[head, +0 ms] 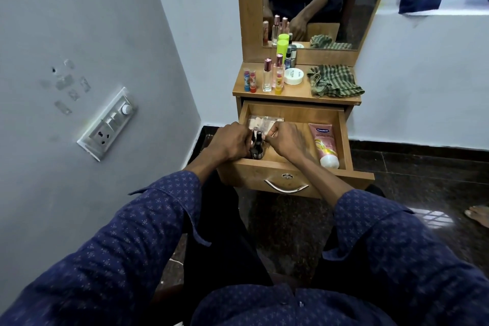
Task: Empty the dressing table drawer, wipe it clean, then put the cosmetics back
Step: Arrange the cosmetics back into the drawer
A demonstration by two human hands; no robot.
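Reaching into the drawer's [296,114] front-left corner, we curl our left hand [232,141] and right hand [287,140] round small dark bottles [257,147].

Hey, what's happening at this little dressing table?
A person sitting in front of the dressing table has both hands in the open drawer. The left hand and right hand are curled around small dark bottles near its front left. A pink tube and a clear packet still lie inside. On the tabletop stand perfume bottles, lip balms, a white jar and a striped cloth.
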